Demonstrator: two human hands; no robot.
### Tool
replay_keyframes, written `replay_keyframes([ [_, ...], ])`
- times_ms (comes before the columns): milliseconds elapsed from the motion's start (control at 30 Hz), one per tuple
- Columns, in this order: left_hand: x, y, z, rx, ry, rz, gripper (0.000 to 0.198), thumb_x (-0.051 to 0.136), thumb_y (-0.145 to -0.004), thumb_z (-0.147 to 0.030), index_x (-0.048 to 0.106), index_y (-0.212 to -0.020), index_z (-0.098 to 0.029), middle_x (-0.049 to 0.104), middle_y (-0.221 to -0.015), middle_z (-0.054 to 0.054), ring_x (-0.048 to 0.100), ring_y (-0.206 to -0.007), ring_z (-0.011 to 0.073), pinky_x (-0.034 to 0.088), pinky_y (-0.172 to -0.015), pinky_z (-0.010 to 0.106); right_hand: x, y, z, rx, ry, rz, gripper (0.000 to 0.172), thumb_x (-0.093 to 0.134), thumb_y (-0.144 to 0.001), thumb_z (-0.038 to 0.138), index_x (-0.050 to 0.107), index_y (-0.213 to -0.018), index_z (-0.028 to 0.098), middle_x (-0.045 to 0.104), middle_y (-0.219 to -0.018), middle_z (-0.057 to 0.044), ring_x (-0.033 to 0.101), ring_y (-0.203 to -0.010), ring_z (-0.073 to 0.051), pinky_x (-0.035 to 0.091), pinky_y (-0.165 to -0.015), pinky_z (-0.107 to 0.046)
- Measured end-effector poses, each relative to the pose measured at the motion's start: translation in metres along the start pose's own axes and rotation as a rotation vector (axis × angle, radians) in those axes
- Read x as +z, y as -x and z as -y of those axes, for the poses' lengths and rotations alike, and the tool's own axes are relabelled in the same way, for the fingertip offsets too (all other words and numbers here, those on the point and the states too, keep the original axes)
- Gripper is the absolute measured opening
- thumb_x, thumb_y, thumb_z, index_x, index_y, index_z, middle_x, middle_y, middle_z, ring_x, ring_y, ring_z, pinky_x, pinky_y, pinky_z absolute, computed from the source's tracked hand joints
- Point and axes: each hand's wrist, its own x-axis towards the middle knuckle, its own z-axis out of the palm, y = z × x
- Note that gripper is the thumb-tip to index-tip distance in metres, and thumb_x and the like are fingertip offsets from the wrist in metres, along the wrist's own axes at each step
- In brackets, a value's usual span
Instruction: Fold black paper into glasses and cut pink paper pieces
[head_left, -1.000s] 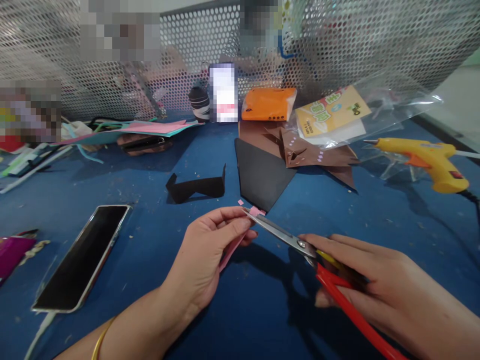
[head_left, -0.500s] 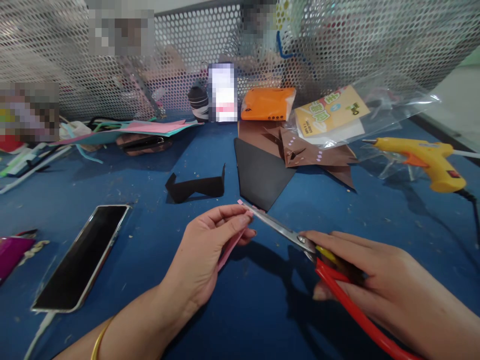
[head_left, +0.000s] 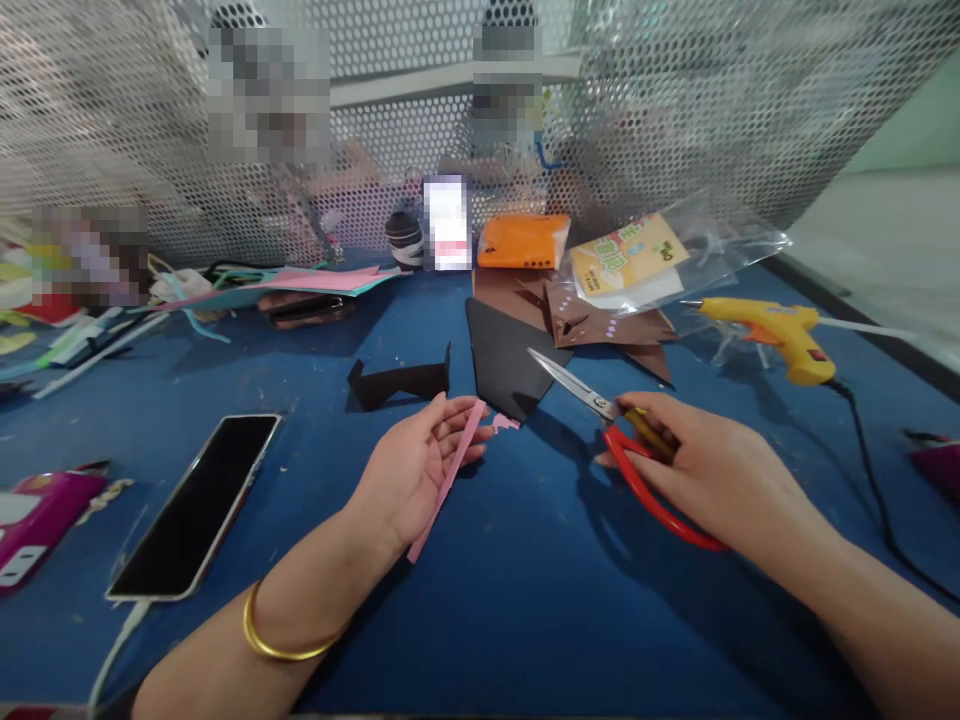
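Observation:
A narrow pink strip [head_left: 448, 482] lies across the palm and fingers of my left hand [head_left: 420, 465], which is turned partly upward with its fingers loosely curled. Small pink scraps [head_left: 506, 422] sit just beyond the fingertips, by the lower tip of a dark grey sheet [head_left: 510, 355]. My right hand [head_left: 705, 460] grips red-handled scissors [head_left: 637, 478]; their blades are together and point up and left over the grey sheet. A folded black piece [head_left: 401, 380] stands on the blue table [head_left: 480, 640] beyond my left hand.
A charging phone [head_left: 196, 505] lies at the left. Brown cutouts [head_left: 592, 320], an orange packet [head_left: 523, 241] and a plastic bag [head_left: 637, 260] are at the back. A yellow glue gun [head_left: 780, 330] rests at right, its cord trailing down. A perforated metal screen [head_left: 405, 110] stands behind.
The scissors have moved away from the strip, and their blades point more upward. My left hand has loosened and turned, showing more of the strip. The camera view has shifted.

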Motion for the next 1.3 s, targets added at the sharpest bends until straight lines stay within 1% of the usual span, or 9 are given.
replay_keyframes([
  [100, -0.002, 0.002, 0.0, 0.017, -0.018, 0.052, 0.033, 0.044, -0.101, -0.019, 0.074, -0.09, -0.009, 0.077, -0.093, 0.011, 0.074, -0.072, 0.0158, 0.062, -0.062, 0.023, 0.004, -0.006, -0.004, 0.044, 0.078, 0.039, 0.05, 0.068, -0.078, 0.055, 0.068, -0.116, 0.024, 0.079, -0.09, -0.007, 0.075, -0.081, -0.034, 0.054, -0.061, -0.039],
  [200, -0.002, 0.005, 0.0, 0.039, -0.052, 0.091, 0.026, 0.05, -0.098, -0.016, 0.074, -0.091, -0.009, 0.077, -0.093, 0.012, 0.074, -0.076, 0.0161, 0.061, -0.065, 0.023, 0.006, -0.01, -0.005, 0.051, 0.105, 0.042, 0.049, 0.065, -0.081, 0.056, 0.068, -0.118, 0.024, 0.079, -0.094, -0.007, 0.074, -0.085, -0.033, 0.053, -0.065, -0.037],
  [300, 0.0, 0.007, 0.003, 0.064, -0.081, 0.121, 0.011, 0.063, -0.088, -0.008, 0.074, -0.09, -0.009, 0.077, -0.09, 0.012, 0.074, -0.076, 0.0153, 0.06, -0.067, 0.02, 0.009, -0.009, -0.004, 0.023, 0.107, 0.051, 0.047, 0.064, -0.084, 0.055, 0.068, -0.119, 0.023, 0.078, -0.1, -0.007, 0.074, -0.09, -0.032, 0.052, -0.068, -0.036],
  [400, 0.001, 0.008, 0.007, 0.109, -0.097, 0.14, 0.017, 0.072, -0.076, 0.001, 0.074, -0.089, -0.011, 0.077, -0.088, 0.009, 0.073, -0.076, 0.0131, 0.058, -0.067, 0.017, 0.011, -0.008, -0.002, 0.003, 0.102, 0.064, 0.046, 0.063, -0.085, 0.055, 0.067, -0.118, 0.024, 0.078, -0.104, -0.007, 0.073, -0.092, -0.032, 0.051, -0.068, -0.035],
  [500, 0.0, 0.007, 0.009, 0.158, -0.108, 0.148, 0.019, 0.076, -0.072, 0.0, 0.074, -0.087, -0.013, 0.077, -0.086, 0.008, 0.073, -0.077, 0.0134, 0.057, -0.065, 0.017, 0.011, -0.008, -0.002, 0.005, 0.105, 0.051, 0.046, 0.063, -0.085, 0.056, 0.068, -0.118, 0.024, 0.078, -0.102, -0.007, 0.073, -0.089, -0.031, 0.05, -0.067, -0.035],
  [733, -0.008, 0.001, -0.006, 0.296, -0.119, 0.097, 0.012, 0.08, -0.073, -0.015, 0.075, -0.083, -0.014, 0.072, -0.072, 0.003, 0.069, -0.065, 0.0112, 0.057, -0.065, 0.02, 0.011, -0.009, -0.004, 0.035, 0.114, 0.048, 0.052, 0.063, -0.085, 0.056, 0.067, -0.123, 0.022, 0.078, -0.103, -0.009, 0.073, -0.092, -0.032, 0.051, -0.068, -0.036],
  [833, -0.011, 0.0, -0.012, 0.331, -0.126, 0.07, 0.013, 0.081, -0.072, -0.019, 0.074, -0.083, -0.015, 0.073, -0.073, 0.003, 0.069, -0.064, 0.0117, 0.055, -0.063, 0.021, 0.01, -0.009, -0.004, 0.037, 0.128, 0.046, 0.05, 0.063, -0.085, 0.056, 0.068, -0.121, 0.024, 0.078, -0.101, -0.008, 0.073, -0.091, -0.032, 0.05, -0.067, -0.035],
  [1133, -0.01, 0.001, -0.003, 0.289, -0.192, 0.096, 0.017, 0.08, -0.07, -0.015, 0.076, -0.086, -0.015, 0.074, -0.079, 0.005, 0.068, -0.066, 0.0122, 0.055, -0.064, 0.023, 0.008, -0.009, -0.004, 0.041, 0.021, 0.043, 0.049, 0.063, -0.083, 0.055, 0.07, -0.12, 0.025, 0.079, -0.103, -0.007, 0.073, -0.093, -0.032, 0.052, -0.069, -0.036],
  [1300, -0.007, 0.001, 0.001, 0.26, -0.197, 0.125, 0.018, 0.078, -0.069, -0.01, 0.077, -0.087, -0.014, 0.075, -0.081, 0.006, 0.069, -0.068, 0.0126, 0.056, -0.068, 0.024, 0.006, -0.008, -0.001, 0.095, -0.097, 0.079, 0.045, 0.07, -0.077, 0.052, 0.071, -0.116, 0.028, 0.08, -0.092, -0.002, 0.074, -0.086, -0.029, 0.053, -0.067, -0.034],
])
